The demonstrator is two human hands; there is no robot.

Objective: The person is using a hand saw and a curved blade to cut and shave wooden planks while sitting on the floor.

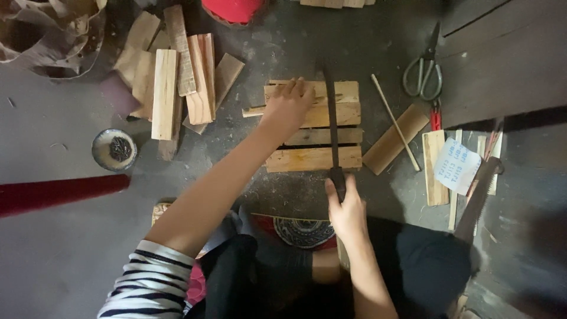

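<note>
A small wooden slat panel [313, 158] lies flat on the grey floor in front of me. My left hand [287, 107] presses down on its upper left part, fingers spread over the top slats. A long dark blade [331, 112] lies across the panel from front to back. My right hand [347, 208] is closed around its handle at the panel's near edge.
A pile of wood offcuts [171, 77] lies to the left, with a small bowl of nails [114, 149] nearby. To the right are a loose slat [394, 139], a thin stick [394, 121], scissors [423, 72], a paper note [456, 166] and a saw [479, 195].
</note>
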